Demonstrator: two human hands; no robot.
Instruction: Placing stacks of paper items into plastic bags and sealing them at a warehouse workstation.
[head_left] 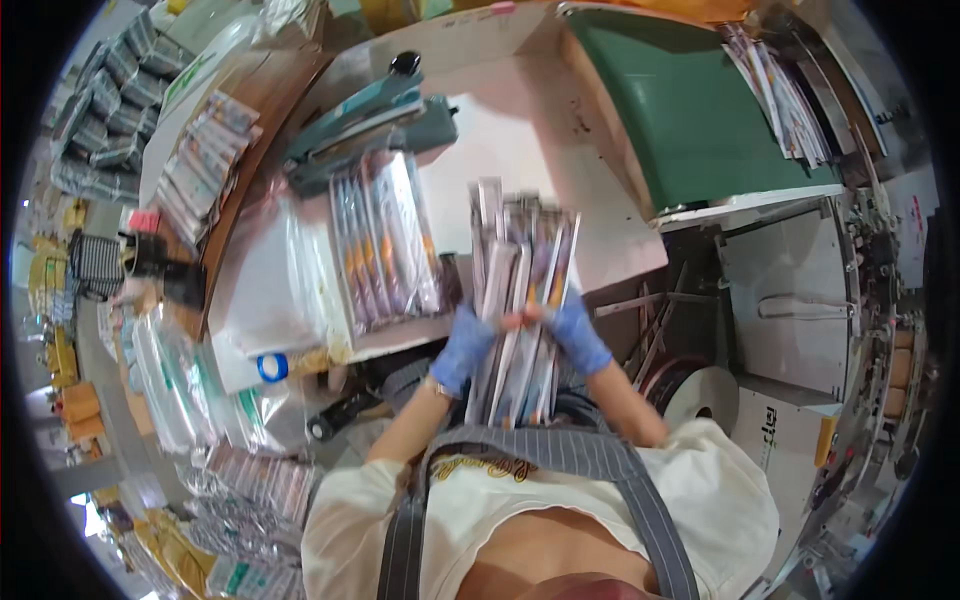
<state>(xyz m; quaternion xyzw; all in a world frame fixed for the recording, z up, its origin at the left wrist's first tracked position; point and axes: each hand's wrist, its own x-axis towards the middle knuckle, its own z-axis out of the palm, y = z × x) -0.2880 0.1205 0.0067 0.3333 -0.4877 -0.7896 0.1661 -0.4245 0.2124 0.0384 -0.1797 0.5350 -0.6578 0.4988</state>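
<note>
Both my hands hold a thick bundle of long, slim packets (523,270) in front of my body, over the near edge of the white table. My left hand (465,345), in a blue glove with bare fingertips, is closed round the bundle's left side. On the other side my right hand (578,338), gloved the same way, grips it, and the fingertips of both meet across the front. The packets stand lengthwise with uneven upper ends. Left of them lies a clear bag of similar packets (385,240). What is printed on them is too blurred to tell.
A teal hand-lever bag sealer (370,130) stands behind the bagged packets. Clear plastic bags (275,270) lie at the table's left, near a blue tape roll (272,367). More packets rest on a brown-edged board (210,160) and a green-topped surface (690,100).
</note>
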